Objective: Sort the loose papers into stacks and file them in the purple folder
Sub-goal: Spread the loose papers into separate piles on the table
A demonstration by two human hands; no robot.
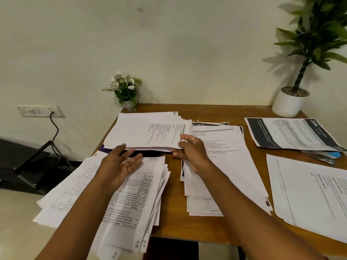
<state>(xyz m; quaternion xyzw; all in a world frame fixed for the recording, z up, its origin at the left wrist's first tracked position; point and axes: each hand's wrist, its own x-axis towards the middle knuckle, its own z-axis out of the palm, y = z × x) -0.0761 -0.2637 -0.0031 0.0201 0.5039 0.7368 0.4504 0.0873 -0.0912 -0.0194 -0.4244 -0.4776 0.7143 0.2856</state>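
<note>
A thick stack of white papers [144,130] lies at the back left of the wooden desk [174,203], on top of the purple folder [105,148], of which only a dark sliver shows. My right hand [187,149] pinches the stack's near right corner, thumb on top. My left hand [120,164] hovers palm-up and relaxed by the stack's near left edge, holding nothing. Beneath it a fanned pile of table-printed sheets [120,199] hangs over the desk's left edge. A middle pile [221,166] lies right of my right hand.
At the right lie a dark-banded printout [293,134] and a large white pile [315,197], with a blue stapler [323,156] between them. A small flower pot [127,92] and a tall potted plant [293,102] stand by the wall. A black chair [28,166] is left of the desk.
</note>
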